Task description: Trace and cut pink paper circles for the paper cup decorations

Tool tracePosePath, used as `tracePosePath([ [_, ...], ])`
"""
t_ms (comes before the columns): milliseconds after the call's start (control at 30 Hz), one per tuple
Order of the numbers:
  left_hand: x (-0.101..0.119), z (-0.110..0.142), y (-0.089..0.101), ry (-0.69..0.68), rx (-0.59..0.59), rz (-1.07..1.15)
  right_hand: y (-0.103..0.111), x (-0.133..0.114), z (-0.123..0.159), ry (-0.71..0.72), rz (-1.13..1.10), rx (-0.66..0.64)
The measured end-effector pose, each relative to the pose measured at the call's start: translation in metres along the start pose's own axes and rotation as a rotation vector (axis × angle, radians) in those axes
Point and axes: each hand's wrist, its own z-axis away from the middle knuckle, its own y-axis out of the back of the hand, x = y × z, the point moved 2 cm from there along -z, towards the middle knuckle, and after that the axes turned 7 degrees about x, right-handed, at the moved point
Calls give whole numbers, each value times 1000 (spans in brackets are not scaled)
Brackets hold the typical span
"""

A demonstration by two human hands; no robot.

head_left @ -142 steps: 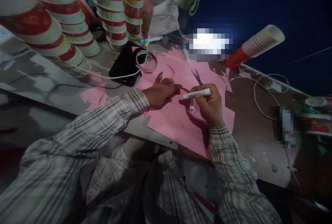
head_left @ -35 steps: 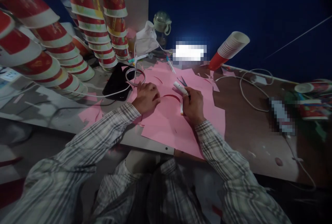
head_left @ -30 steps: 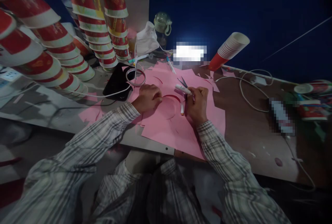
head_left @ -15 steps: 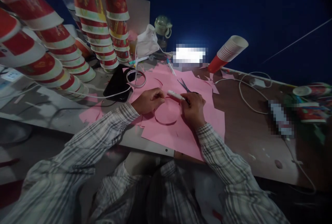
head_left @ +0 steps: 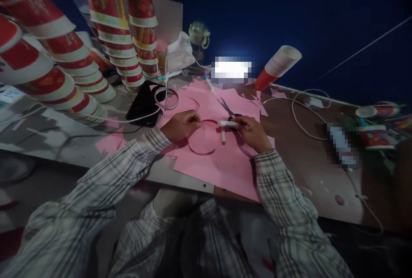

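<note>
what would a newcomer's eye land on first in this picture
Probably the tall stacks of red-and-white cups looming along the left side, and the bright white glow at the back against the dark blue wall. Next would come the pink paper spread in the middle of the table, with the right hand holding a white marker above it.

One white tube point(head_left: 226, 123) sits in the right hand's point(head_left: 252, 132) grip; one orange-ended stick point(head_left: 223, 137) lies just below. Beyond the grip: one pair of scissors point(head_left: 227, 109), one blue-ended marker point(head_left: 210, 85), one bottle point(head_left: 198, 37). Left of it: one phone point(head_left: 141, 108), four stacks of printed cups point(head_left: 120, 43). Right: one leaning cup stack point(head_left: 277, 65) and, farther out where things blur, perhaps two loose cups point(head_left: 377, 136).
</note>
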Motion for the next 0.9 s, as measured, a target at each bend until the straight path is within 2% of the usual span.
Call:
tracePosePath([
  [233, -3, -1, 1, -25, 20, 27, 10, -15, 4, 30, 256, -127],
  [333, -3, -1, 2, -28, 15, 24, 9, -18, 7, 58, 330, -144],
  [400, -4, -1, 2, -34, 10, 25, 10, -21, 8, 96, 350, -97],
  [500, -6, -1, 0, -22, 10, 53, 14, -30, 11, 149, 202, 70],
  [567, -7, -1, -2, 5, 5, 70, 14, -39, 14, 140, -25, 97],
  [667, -4, -1, -3, 25, -6, 42, 2, -54, 20, 79, -252, -56],
  [733, 1, 0, -3, 3, -2, 5, -7, -63, 25, 61, -240, -127],
  [900, 10, 2, -2, -71, 3, 6, -22, -71, 30, 53, -175, -193],
])
